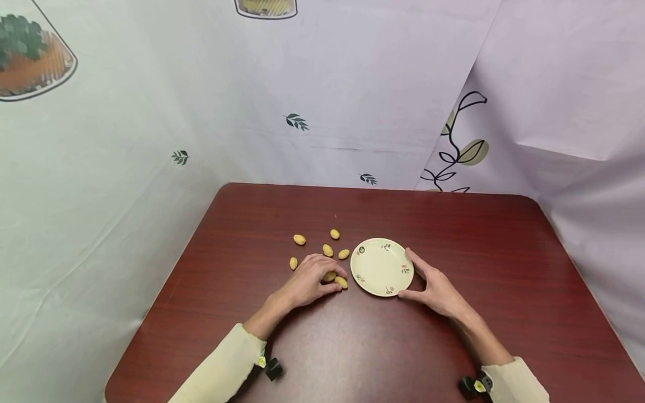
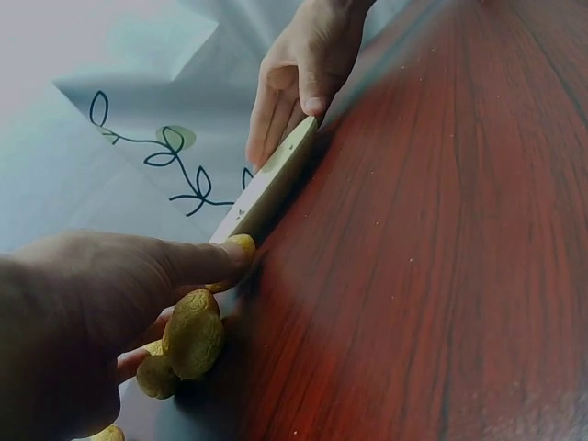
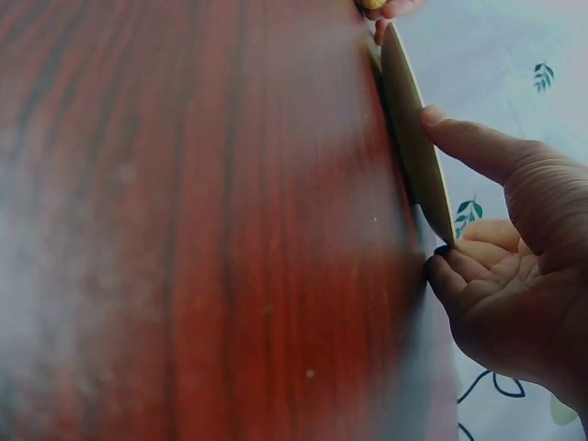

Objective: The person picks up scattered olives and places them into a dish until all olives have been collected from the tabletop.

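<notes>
A round cream plate (image 1: 381, 267) with small printed motifs sits on the table. My right hand (image 1: 443, 291) holds its right edge, thumb on the near side and fingers round the far side; the right wrist view shows the thumb on the rim of the plate (image 3: 413, 129). To the left, my left hand (image 1: 309, 282) curls over small yellow potatoes, with one potato (image 1: 341, 282) between thumb and fingers. Another potato (image 2: 193, 334) shows below the thumb in the left wrist view, partly covering the fingers. The left fingertips are close to the plate's left rim.
Several loose potatoes lie beyond and left of my left hand, among them one potato (image 1: 299, 239) at the far left and another (image 1: 335, 234) farther back. The dark red wooden table (image 1: 353, 347) has printed cloth (image 1: 342, 101) hanging behind it and at both sides.
</notes>
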